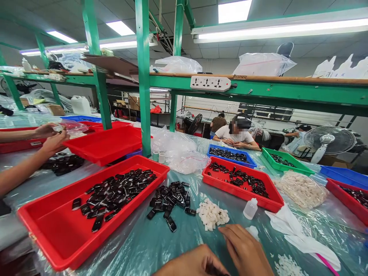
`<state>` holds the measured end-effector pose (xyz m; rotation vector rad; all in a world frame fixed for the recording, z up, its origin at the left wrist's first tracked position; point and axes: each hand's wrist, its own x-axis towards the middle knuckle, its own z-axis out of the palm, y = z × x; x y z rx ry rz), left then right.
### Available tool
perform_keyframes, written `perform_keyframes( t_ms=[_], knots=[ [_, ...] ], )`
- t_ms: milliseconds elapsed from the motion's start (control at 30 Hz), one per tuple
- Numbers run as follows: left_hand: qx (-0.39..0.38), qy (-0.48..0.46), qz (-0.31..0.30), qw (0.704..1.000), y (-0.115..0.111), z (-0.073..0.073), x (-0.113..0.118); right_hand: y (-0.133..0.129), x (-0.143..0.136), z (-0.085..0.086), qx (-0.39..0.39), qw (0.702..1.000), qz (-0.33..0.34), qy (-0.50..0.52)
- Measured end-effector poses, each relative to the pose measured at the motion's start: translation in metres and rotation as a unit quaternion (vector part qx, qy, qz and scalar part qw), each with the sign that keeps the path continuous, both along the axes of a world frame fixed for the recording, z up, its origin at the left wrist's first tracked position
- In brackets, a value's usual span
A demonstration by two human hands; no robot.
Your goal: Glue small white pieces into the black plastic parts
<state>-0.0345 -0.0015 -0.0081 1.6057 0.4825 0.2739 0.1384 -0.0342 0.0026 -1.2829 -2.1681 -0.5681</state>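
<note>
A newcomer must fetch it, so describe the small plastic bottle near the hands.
On the green-covered table, find the red tray beyond the right hand. Just in front of its near wall stands the small plastic bottle, upright and translucent with a narrow neck, unlike the loose white pieces beside it.

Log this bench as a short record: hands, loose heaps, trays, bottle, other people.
Left hand: curled, bottom edge; grip unclear
Right hand: beside it, fingertips near the white heap
White heap: small pieces, loose on the table
Black heap: loose pieces, left of the white
Large red tray: left, holding black pieces
Smaller red tray: behind the bottle, also holding black pieces
Bottle: small, upright
Co-worker: across the table, leaning forward
</note>
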Motion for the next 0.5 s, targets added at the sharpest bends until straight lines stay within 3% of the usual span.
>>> perform_keyframes(
  t_ms=[167,300,500],
  knots=[
    [-0.015,0.006,-0.015,1.000,0.002,-0.004,-0.001,0.038,-0.024,-0.018,0.010,0.997,-0.005,-0.078],
    [-0.015,-0.007,-0.013,1.000,0.001,-0.004,0.000,0.050,-0.032,-0.031,0.017,0.994,-0.019,-0.109],
    [-0.001,0.001,-0.004,1.000,0.000,0.006,0.000,0.042,-0.023,-0.020,0.006,0.997,-0.006,-0.077]
  ],
)
